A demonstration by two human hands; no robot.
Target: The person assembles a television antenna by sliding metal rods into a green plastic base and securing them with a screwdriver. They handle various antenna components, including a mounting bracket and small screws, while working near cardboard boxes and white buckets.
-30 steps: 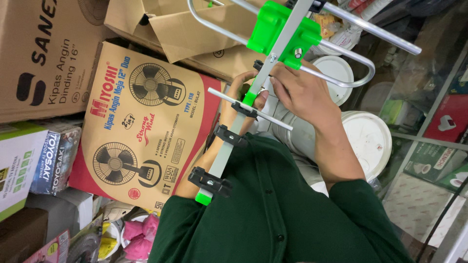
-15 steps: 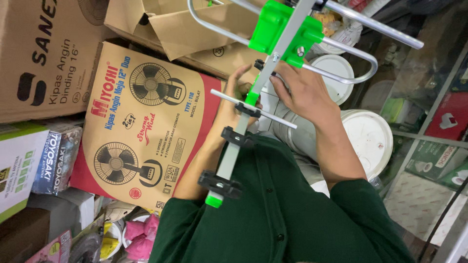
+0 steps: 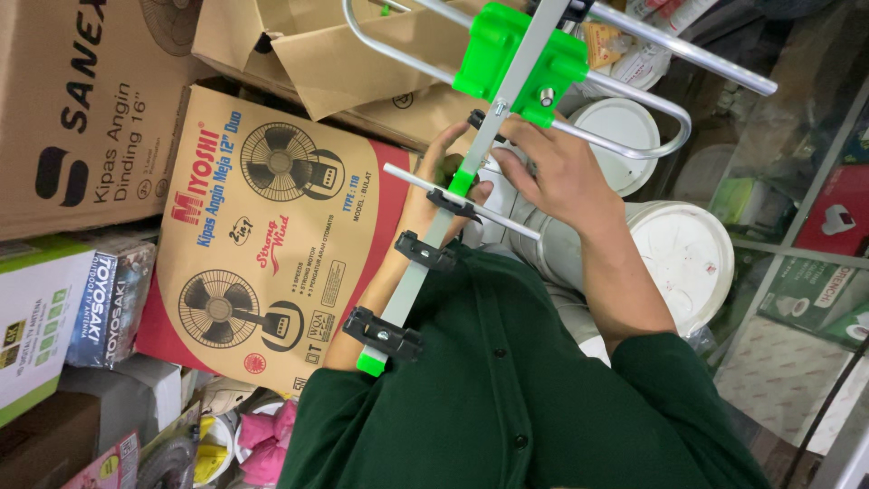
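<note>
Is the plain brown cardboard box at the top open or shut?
Open: the box has its flaps folded outward.

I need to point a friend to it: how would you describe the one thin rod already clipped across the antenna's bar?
Find the long silver bar running from the green block down to the green end cap. The rod crosses it by both hands, in a black clip. The two lower clips are bare; only this one carries a rod.
</note>
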